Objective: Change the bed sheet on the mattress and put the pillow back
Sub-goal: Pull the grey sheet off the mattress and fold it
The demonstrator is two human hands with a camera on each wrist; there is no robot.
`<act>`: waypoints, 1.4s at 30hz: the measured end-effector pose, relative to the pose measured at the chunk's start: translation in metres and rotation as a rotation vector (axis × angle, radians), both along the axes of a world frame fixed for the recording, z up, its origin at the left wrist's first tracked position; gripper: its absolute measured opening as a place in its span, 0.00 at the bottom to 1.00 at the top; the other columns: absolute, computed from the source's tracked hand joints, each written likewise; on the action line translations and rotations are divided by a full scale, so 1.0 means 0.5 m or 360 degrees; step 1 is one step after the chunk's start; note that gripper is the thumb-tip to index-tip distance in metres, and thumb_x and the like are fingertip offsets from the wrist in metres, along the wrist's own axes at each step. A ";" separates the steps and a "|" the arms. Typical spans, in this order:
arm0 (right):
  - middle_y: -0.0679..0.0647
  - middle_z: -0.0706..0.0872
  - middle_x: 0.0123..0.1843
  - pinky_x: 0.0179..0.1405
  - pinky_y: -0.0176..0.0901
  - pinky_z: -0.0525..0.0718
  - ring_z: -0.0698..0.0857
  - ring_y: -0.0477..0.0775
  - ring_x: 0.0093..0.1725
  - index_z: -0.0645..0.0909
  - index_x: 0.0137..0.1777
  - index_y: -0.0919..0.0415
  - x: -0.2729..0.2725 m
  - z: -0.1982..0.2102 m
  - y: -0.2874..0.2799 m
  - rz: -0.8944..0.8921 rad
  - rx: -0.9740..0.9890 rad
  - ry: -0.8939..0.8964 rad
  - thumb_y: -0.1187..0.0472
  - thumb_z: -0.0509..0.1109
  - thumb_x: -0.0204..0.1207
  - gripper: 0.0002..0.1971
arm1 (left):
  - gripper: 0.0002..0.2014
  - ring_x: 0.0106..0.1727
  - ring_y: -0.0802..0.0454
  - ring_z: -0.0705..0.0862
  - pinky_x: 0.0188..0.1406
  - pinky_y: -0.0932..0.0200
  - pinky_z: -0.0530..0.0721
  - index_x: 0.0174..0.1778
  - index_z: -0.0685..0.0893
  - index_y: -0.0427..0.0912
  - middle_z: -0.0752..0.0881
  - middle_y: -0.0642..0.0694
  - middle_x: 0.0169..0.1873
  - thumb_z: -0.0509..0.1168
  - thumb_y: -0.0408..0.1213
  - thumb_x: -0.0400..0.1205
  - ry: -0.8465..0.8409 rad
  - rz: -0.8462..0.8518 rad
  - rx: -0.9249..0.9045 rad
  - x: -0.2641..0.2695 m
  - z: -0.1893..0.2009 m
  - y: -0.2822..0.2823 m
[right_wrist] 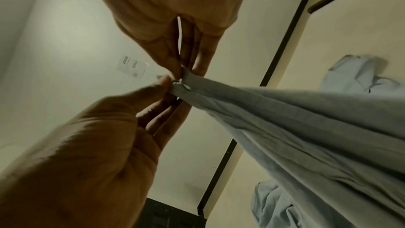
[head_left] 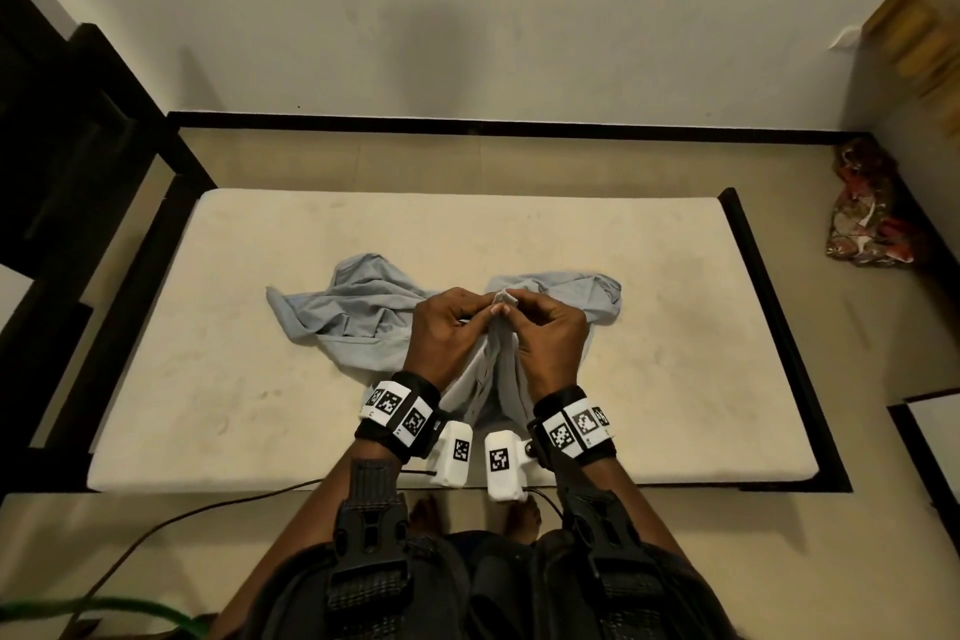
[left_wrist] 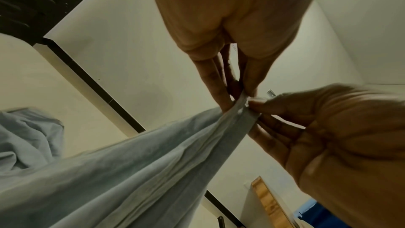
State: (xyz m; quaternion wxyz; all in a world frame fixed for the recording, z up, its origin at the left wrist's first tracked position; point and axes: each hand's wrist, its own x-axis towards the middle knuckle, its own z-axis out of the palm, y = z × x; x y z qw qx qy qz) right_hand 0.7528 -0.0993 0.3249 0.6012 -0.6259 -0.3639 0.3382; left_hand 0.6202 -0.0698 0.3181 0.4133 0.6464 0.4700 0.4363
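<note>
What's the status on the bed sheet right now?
Left hand and right hand both pinch one bunched edge of the blue sheet, lifted. Rest lies crumpled on the bare mattress. No pillow seen. Nothing in the way.

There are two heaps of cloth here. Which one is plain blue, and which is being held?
The bed sheet on the mattress is plain pale blue, pinched by both hands. The other heap, red-patterned, lies untouched on the floor.
</note>
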 end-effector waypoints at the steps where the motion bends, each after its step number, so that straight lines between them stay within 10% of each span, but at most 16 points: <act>1: 0.54 0.94 0.45 0.48 0.40 0.90 0.93 0.50 0.47 0.92 0.53 0.66 0.000 0.001 -0.002 0.0054 0.0003 0.0029 0.67 0.81 0.74 0.08 | 0.08 0.42 0.54 0.91 0.42 0.44 0.89 0.55 0.95 0.49 0.92 0.52 0.40 0.75 0.39 0.82 -0.0002 0.0009 -0.0001 -0.001 0.001 0.003; 11: 0.60 0.94 0.42 0.51 0.58 0.92 0.93 0.61 0.44 0.92 0.46 0.68 0.002 -0.001 -0.013 -0.0028 -0.0086 0.0293 0.71 0.81 0.72 0.04 | 0.09 0.46 0.47 0.93 0.46 0.37 0.92 0.55 0.94 0.56 0.94 0.50 0.44 0.75 0.48 0.80 -0.0108 0.0020 -0.0155 0.005 -0.032 0.004; 23: 0.63 0.93 0.43 0.48 0.43 0.89 0.93 0.58 0.45 0.91 0.47 0.73 0.010 0.016 -0.034 -0.0024 -0.0066 0.0400 0.77 0.78 0.72 0.05 | 0.09 0.44 0.53 0.91 0.43 0.43 0.89 0.56 0.94 0.50 0.92 0.50 0.42 0.74 0.37 0.82 0.0029 -0.0113 -0.0007 0.015 -0.019 -0.004; 42: 0.64 0.93 0.44 0.52 0.49 0.90 0.93 0.61 0.46 0.92 0.46 0.68 0.037 0.018 -0.040 -0.0022 0.0011 0.0561 0.74 0.79 0.72 0.04 | 0.10 0.48 0.53 0.91 0.44 0.41 0.89 0.58 0.93 0.50 0.93 0.51 0.47 0.73 0.35 0.83 0.0016 -0.0107 0.0153 0.040 -0.030 -0.017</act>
